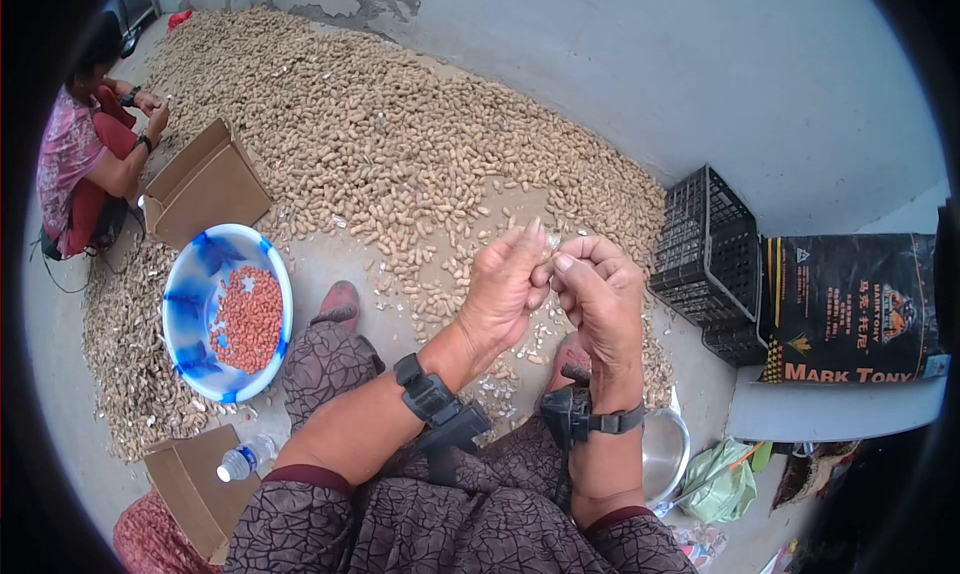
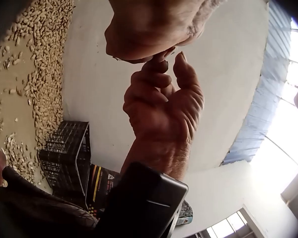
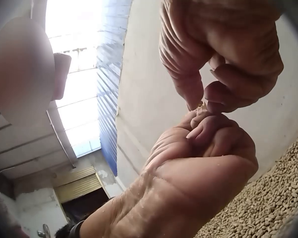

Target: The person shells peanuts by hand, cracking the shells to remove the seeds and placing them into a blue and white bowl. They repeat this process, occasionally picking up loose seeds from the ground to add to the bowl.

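Both hands meet fingertip to fingertip above the floor. A small pale peanut piece [image 1: 553,242] [image 3: 200,105] shows between them, mostly hidden by the fingers. The left hand [image 1: 500,289] [image 2: 154,29] [image 3: 203,148] pinches it with thumb and curled fingers. From the other side the right hand [image 1: 605,299] [image 2: 164,109] [image 3: 223,44] pinches at the same piece, its other fingers bent. Below and beyond the hands spreads a large heap of unshelled peanuts [image 1: 400,144]. Reddish shelled kernels [image 1: 248,319] lie in a blue and white basin [image 1: 190,284] to the left.
Cardboard boxes [image 1: 205,189] and a plastic bottle [image 1: 245,458] lie around the basin. Black crates [image 1: 705,244], a black printed sack [image 1: 850,309] and a metal bowl [image 1: 665,454] are at right. Another person [image 1: 85,164] crouches at far left. A wall [image 1: 650,64] rises behind the heap.
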A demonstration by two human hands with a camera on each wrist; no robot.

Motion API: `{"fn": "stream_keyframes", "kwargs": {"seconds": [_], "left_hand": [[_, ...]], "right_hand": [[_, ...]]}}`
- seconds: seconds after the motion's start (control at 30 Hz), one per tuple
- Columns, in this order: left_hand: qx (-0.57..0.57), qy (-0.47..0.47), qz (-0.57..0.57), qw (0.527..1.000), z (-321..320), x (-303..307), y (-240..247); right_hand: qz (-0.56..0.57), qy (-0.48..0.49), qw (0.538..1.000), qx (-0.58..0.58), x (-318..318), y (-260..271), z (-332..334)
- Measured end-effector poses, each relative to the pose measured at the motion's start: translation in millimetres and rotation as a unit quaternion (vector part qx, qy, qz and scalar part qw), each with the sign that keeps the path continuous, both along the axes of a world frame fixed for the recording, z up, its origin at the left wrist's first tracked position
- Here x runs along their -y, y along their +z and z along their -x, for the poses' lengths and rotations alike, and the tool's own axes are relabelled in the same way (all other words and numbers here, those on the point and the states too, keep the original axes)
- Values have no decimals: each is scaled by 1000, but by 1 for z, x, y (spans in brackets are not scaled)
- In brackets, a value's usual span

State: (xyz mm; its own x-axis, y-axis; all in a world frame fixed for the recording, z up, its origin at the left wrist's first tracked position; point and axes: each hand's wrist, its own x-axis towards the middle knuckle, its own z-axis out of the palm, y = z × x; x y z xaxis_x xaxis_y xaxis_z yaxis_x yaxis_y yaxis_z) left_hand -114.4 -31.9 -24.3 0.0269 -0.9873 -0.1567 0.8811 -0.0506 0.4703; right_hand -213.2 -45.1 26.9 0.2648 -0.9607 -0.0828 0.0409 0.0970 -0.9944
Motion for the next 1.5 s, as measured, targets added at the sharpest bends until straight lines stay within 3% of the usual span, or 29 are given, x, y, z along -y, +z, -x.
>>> {"fn": "stream_keyframes", "kwargs": {"seconds": [0.37, 0.43, 0.57, 0.63, 0.73, 0.97, 1.17, 1.23, 1.37, 1.43, 1.5], "left_hand": [[183, 34, 56, 981, 1, -3, 2], [266, 49, 78, 959, 1, -2, 1], [323, 48, 92, 941, -2, -5, 7], [446, 57, 93, 888, -3, -6, 12], [486, 22, 102, 868, -5, -3, 3], [470, -17, 135, 872, -10, 1, 5], [564, -8, 159, 810, -12, -3, 10], [608, 46, 182, 771, -9, -3, 3], [598, 64, 158, 783, -3, -5, 3], [521, 69, 148, 838, -1, -4, 1], [486, 48, 125, 864, -2, 1, -3]], "right_hand": [[8, -41, 998, -44, 3, -7, 5], [6, -41, 998, -47, 5, -8, 9], [6, -33, 998, -46, 7, -8, 14], [23, -35, 997, -61, 7, -5, 13], [39, -22, 995, -87, 8, -4, 17], [37, 12, 995, -97, 9, -4, 24], [19, -1, 998, -64, 6, -5, 24], [19, -7, 998, -60, 6, -9, 23], [24, -40, 998, -49, 6, -16, 17], [15, -50, 998, -25, 7, -14, 16], [4, -62, 998, -1, 8, -14, 14]]}}
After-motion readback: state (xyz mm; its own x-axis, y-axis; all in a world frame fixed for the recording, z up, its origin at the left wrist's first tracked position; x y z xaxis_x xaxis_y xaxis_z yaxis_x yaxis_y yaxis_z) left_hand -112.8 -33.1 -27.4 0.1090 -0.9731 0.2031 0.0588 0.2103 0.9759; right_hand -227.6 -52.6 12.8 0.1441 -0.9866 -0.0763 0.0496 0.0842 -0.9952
